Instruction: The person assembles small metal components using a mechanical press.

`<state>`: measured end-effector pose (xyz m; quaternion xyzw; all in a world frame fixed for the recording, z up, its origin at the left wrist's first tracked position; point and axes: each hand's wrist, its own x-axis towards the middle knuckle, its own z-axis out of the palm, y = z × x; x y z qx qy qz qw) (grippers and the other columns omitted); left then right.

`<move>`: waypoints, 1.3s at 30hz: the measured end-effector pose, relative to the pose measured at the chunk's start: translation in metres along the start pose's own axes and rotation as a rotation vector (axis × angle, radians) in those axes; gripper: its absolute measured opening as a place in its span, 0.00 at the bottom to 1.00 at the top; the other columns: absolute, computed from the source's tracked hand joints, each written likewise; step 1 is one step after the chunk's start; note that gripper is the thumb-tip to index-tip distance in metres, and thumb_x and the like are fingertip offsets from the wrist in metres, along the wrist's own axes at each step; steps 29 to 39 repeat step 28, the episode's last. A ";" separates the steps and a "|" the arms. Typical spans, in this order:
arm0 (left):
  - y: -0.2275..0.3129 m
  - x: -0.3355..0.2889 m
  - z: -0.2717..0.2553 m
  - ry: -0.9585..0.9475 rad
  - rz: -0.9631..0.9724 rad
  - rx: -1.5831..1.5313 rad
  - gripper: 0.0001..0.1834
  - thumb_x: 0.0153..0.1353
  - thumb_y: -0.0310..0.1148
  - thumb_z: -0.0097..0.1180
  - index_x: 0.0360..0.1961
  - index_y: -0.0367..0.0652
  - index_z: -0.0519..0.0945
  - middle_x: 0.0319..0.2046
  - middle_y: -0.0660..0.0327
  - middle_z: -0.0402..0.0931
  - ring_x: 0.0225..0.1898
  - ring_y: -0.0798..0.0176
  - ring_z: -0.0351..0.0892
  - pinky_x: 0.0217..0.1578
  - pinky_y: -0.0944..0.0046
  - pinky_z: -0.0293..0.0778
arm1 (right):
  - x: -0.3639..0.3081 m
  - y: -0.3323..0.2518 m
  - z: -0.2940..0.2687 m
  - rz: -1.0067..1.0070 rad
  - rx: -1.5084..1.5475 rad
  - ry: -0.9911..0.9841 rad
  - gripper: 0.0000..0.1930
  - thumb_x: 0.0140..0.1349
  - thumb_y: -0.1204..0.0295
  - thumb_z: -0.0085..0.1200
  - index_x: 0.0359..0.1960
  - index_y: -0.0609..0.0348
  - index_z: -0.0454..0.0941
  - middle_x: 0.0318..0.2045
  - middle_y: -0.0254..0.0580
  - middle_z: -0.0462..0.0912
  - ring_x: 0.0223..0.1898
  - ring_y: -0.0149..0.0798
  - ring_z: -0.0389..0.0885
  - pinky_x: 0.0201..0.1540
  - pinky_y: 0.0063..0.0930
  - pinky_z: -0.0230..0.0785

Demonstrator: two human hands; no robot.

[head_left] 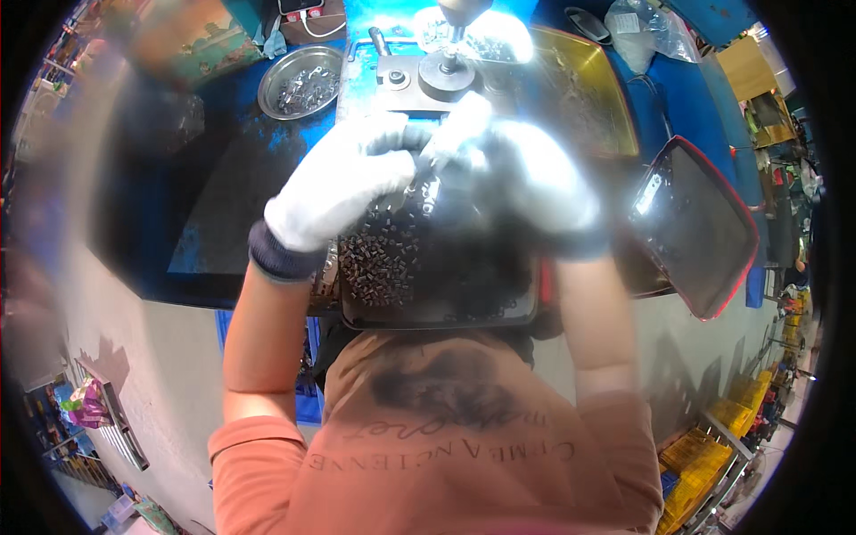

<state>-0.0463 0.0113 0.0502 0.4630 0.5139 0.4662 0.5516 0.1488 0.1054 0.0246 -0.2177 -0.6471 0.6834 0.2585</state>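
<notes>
Both my hands wear white gloves and meet in front of the machine, above a dark tray point(481, 276). The thumb and fingers of my left hand point(334, 183) close around a small shiny metal part point(429, 181), whose exact kind I cannot make out. Close beside it, my right hand point(539, 174) is smeared by motion and glare, so its grip is unclear. Below my left hand lies a heap of small dark cylindrical metal pieces point(379, 267) in the tray. Just beyond my fingertips stands the machine's round metal die point(447, 76).
At the far left sits a round metal bowl point(264, 94) with small metal parts. A yellow tray point(624, 111) lies right of the machine. A red-rimmed tray point(704, 227) stands farther right. Clear plastic bags point(637, 40) rest at the back right.
</notes>
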 end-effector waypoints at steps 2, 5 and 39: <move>-0.017 -0.021 -0.001 0.054 -0.085 -0.037 0.10 0.57 0.34 0.54 0.35 0.38 0.74 0.22 0.69 0.69 0.20 0.77 0.64 0.21 0.77 0.59 | -0.006 0.015 0.000 -0.073 -0.288 -0.068 0.15 0.54 0.63 0.55 0.35 0.62 0.78 0.28 0.43 0.80 0.27 0.38 0.78 0.34 0.26 0.71; -0.043 -0.029 0.000 0.246 -0.020 -0.359 0.13 0.57 0.33 0.56 0.41 0.38 0.73 0.25 0.68 0.71 0.22 0.77 0.65 0.23 0.76 0.62 | -0.017 0.040 0.011 -0.476 -0.834 0.113 0.16 0.45 0.71 0.53 0.39 0.57 0.78 0.34 0.42 0.78 0.37 0.46 0.76 0.40 0.37 0.69; -0.070 -0.026 0.040 0.444 0.050 -0.448 0.08 0.58 0.27 0.55 0.40 0.41 0.73 0.29 0.67 0.74 0.26 0.77 0.70 0.26 0.77 0.63 | -0.020 0.018 0.053 0.211 0.024 0.185 0.09 0.56 0.77 0.54 0.39 0.63 0.79 0.27 0.30 0.80 0.24 0.20 0.72 0.28 0.13 0.65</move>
